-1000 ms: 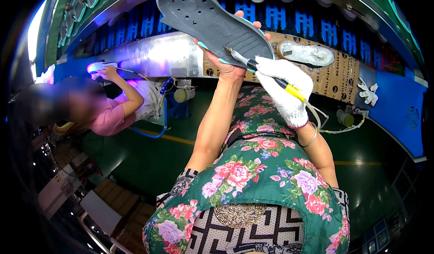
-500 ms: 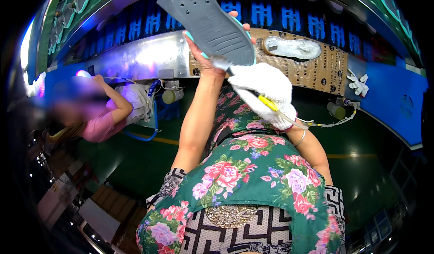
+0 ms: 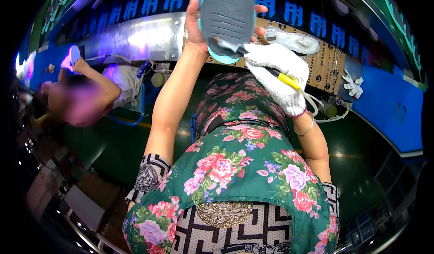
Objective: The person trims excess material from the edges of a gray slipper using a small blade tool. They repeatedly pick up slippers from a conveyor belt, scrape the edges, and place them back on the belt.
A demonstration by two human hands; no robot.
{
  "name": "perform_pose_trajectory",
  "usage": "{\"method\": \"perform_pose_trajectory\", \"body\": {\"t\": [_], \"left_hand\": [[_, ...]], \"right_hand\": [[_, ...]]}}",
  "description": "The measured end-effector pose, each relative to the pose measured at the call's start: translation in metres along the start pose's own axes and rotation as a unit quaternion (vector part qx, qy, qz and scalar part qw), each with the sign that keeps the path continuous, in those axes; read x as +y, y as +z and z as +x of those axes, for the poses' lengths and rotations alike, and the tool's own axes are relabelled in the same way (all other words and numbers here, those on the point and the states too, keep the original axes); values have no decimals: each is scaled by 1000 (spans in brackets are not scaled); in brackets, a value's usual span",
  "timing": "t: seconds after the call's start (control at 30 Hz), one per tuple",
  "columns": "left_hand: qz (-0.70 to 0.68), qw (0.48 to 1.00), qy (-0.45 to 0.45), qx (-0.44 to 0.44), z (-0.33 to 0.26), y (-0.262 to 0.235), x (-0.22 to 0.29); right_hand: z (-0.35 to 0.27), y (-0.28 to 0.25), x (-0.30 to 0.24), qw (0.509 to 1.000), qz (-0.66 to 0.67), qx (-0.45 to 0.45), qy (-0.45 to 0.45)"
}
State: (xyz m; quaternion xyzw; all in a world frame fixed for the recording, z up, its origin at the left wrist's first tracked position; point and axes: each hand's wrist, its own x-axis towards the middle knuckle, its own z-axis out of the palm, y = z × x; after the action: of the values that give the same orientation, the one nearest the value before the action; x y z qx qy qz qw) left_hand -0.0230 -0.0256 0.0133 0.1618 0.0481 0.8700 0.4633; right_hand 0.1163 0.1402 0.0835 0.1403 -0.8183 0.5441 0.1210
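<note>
While the left hand point(image 3: 195, 30) is raised bare at the top of the view, its palm and thumb lie against one long edge of a grey shoe sole point(image 3: 228, 14) and its fingertips show around the other edge, so the hand is curled shut on the sole. The sole stands roughly on end, its rounded heel edged in light teal pointing down toward the person, its upper end running out of the picture.

The right hand point(image 3: 278, 73) wears a white knitted glove and is closed about a small brush point(image 3: 253, 57) with a dark shaft and a yellow handle end. The brush's bristle tip touches the lower part of the sole, just above the teal heel rim. A thin bangle point(image 3: 304, 131) rings the right wrist below the glove cuff.

Behind the hands runs a bench point(image 3: 398, 113) with a blue surface, and on it lies a brown perforated board point(image 3: 327, 66). A second pale shoe sole point(image 3: 291, 39) rests flat on that board, just beside the right hand. A spare white glove point(image 3: 352, 84) lies on the bench to the right of the board. A shiny metal housing point(image 3: 135, 39) stretches along the bench to the left.

At the far left another person point(image 3: 77, 100) in a pink top reaches up toward the bench, well apart from the hands.
</note>
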Motion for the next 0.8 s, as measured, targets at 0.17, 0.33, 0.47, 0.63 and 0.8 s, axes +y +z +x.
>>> {"method": "perform_pose_trajectory", "body": {"t": [0.17,0.33,0.47,0.63,0.8], "left_hand": [[-9,999,-39,-13,9,2,9],[37,991,-117,54,6,-1,15],[51,982,-176,45,11,4,17],[128,961,-231,83,13,11,20],[217,939,-253,90,14,20,30]], "right_hand": [[-7,6,-17,996,11,-80,-40],[-5,-5,-19,995,70,-11,73],[-4,-6,-5,975,-150,-53,-154],[-14,-4,-14,980,-86,-130,-122],[-11,-6,-12,976,-132,-118,-125]]}}
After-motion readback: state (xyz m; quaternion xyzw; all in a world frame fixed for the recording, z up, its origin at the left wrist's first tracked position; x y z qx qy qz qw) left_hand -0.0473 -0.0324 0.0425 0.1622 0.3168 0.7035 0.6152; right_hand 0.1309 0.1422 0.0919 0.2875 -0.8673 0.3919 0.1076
